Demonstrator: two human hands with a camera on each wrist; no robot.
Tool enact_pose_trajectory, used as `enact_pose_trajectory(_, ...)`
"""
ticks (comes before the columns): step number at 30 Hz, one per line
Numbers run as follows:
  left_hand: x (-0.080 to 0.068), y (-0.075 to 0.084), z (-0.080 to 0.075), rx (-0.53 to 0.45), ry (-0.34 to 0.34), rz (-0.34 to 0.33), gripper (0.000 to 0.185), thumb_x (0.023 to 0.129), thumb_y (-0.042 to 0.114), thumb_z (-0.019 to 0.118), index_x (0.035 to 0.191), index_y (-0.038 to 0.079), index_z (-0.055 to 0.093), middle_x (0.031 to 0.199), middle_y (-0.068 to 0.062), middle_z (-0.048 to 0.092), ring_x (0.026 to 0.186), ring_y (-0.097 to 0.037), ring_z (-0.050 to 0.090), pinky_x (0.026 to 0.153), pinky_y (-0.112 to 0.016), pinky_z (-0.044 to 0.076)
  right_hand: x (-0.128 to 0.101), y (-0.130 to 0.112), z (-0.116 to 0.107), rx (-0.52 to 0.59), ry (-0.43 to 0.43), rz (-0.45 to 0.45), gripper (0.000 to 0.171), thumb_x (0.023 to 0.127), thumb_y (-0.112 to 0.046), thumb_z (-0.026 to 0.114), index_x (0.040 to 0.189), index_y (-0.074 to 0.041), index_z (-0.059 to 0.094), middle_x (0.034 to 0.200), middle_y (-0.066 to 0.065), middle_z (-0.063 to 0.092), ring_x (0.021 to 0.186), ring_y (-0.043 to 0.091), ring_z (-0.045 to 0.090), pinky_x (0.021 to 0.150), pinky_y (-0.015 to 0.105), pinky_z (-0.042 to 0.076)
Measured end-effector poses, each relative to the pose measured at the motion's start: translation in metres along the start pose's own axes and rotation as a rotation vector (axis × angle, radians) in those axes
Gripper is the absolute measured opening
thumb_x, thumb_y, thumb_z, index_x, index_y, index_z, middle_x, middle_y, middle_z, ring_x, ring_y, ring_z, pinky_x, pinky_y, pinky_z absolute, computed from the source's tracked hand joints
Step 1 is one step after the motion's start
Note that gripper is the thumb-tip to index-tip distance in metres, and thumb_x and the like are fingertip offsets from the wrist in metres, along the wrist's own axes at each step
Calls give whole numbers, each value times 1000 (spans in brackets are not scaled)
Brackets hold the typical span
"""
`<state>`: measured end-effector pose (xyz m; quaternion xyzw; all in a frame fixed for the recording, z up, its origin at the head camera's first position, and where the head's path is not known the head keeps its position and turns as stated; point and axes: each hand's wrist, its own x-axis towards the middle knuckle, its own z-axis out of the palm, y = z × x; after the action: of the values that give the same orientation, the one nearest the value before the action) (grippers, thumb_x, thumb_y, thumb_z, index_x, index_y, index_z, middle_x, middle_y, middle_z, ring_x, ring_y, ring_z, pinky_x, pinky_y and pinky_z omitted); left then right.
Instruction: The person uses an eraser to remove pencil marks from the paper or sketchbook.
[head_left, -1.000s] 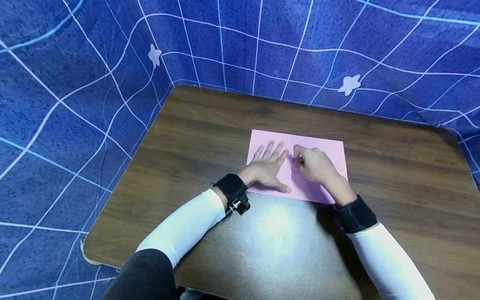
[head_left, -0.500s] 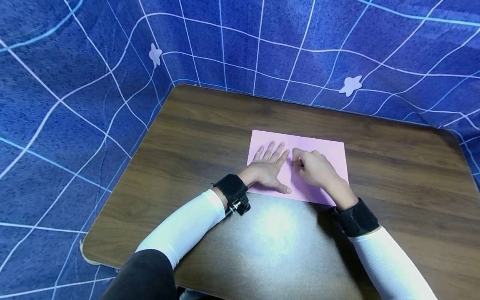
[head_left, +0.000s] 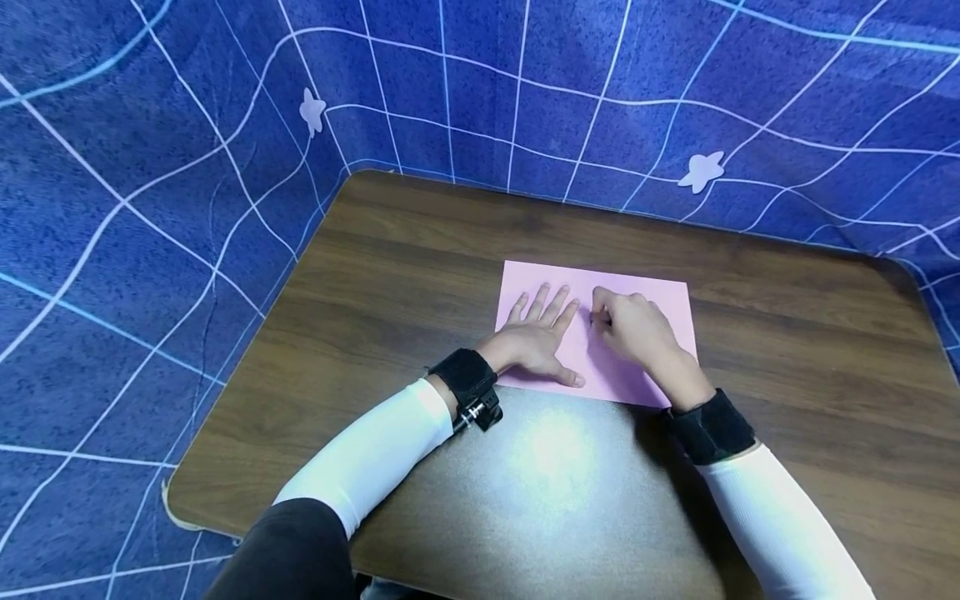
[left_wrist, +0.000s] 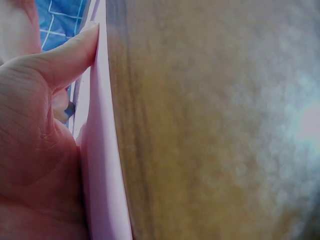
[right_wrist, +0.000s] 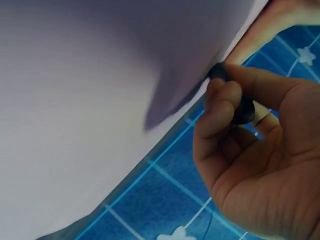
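A sheet of pink paper (head_left: 609,379) lies flat on the wooden table (head_left: 420,242). My left hand (head_left: 531,343) rests on its left part, palm down with the fingers spread. In the left wrist view, the thumb (left_wrist: 70,57) lies along the paper's near edge. Over the middle of the sheet, my right hand (head_left: 637,332) has curled fingers. The right wrist view shows them pinching a small dark object (right_wrist: 245,111) with a rounded end, which meets the paper. Fingers cover most of this object, and its kind cannot be made out.
Blue cloth (head_left: 480,108) with a white grid and star shapes hangs behind the table and along its left side. A bright light reflection falls on the tabletop before the paper. Black bands (head_left: 712,427) circle both wrists.
The right hand shifts slightly left and nearer, then back right and away, still pinching over the paper. The left hand and the sheet keep their places.
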<state>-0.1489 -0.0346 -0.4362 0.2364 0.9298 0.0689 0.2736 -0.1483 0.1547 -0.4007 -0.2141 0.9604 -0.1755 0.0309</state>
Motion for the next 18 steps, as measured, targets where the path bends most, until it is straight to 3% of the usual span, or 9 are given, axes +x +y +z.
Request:
enact_pose_trajectory(5,-2,-1,-1,14,-1,-2,132,77,84,62,161,25,-21,162,4,-43,149,-23,-41,124,-50,-23,-7,-3,2,77,-44,-58,12,86,-2,69,87,-12,62,71,2,68,66,24,60,61,42,48)
enact_pose_trajectory(12,-9,1,-3,23,14,3,131,78,86,59,162,25,-20,165,3,-38,152,-23,-37,126,-50,-19,3,7,-1,50,-1,61,10,89,-11,73,96,-10,65,92,13,78,80,34,70,69,52,52)
enact_pose_trajectory(18,-2,0,-1,6,-9,3,131,79,83,61,161,25,-23,161,4,-43,148,-23,-42,123,-50,-24,0,0,-1,53,-49,14,14,84,-1,68,89,-12,61,73,5,69,68,26,60,60,42,47)
